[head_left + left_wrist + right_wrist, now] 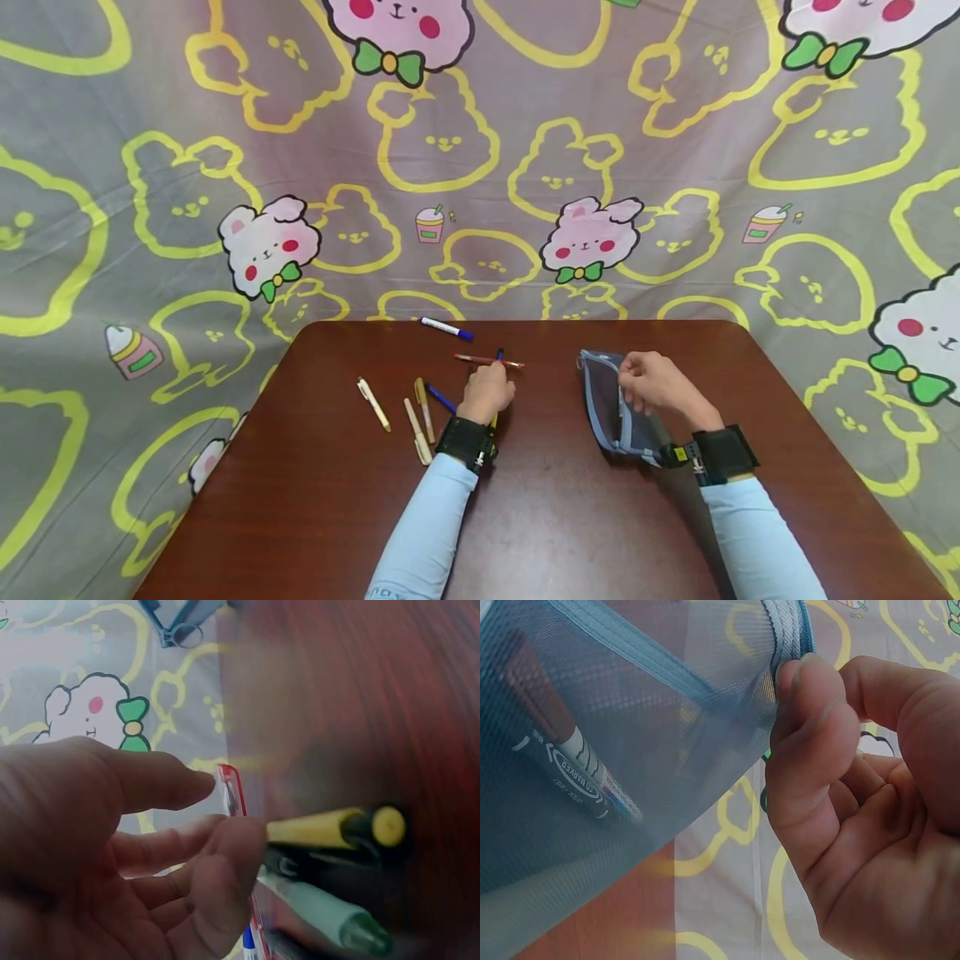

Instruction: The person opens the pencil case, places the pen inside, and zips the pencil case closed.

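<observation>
My left hand (489, 390) lies on the brown table (540, 517) with its fingers curled round a bunch of pens. In the left wrist view the left hand (225, 814) grips a yellow pen (322, 829), a white-and-green pen (330, 915) and a clear red pen (234, 791). My right hand (647, 382) pinches the rim of a blue mesh pouch (609, 404), which stands open on its side. Seen from the right wrist, the right hand (787, 679) nips the zipper edge of the pouch (645, 712), and a white marker (585, 772) lies inside it.
Loose on the table are a white-and-blue marker (446, 328), a thin red pen (480, 360), a blue pen (441, 397), a yellow pen (424, 408) and two cream pens (372, 403) (417, 431). A cartoon-print cloth (480, 167) hangs behind and around the table.
</observation>
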Demonstrator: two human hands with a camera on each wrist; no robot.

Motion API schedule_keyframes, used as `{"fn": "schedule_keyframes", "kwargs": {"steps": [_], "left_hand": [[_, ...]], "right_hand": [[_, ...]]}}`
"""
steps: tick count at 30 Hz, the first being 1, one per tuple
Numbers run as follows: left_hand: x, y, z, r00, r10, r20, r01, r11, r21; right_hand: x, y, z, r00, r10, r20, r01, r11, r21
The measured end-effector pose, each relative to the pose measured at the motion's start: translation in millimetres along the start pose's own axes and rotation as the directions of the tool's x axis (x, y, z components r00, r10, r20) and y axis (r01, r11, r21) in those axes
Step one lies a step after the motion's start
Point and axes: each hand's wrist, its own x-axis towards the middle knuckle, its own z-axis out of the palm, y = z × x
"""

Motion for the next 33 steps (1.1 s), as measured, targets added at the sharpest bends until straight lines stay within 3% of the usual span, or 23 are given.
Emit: {"fn": "schedule_keyframes", "kwargs": {"steps": [12, 23, 33], "left_hand": [[0.5, -2.0, 5.8, 0.998, -0.019, 0.057, 0.012, 0.991, 0.134], [3.0, 0.0, 7.4, 0.996, -0.043, 0.074, 0.029, 0.985, 0.172], [-2.5, 10.7, 11.0, 0.997, -0.02, 0.073, -0.002, 0.958, 0.288]], "right_hand": [[1, 3, -1, 1.0, -0.008, 0.004, 0.008, 1.0, 0.011], [1, 3, -2, 1.0, -0.006, 0.013, 0.006, 1.0, 0.02], [-1, 5, 0, 1.0, -0.03, 0.009, 0.03, 0.999, 0.022]]}}
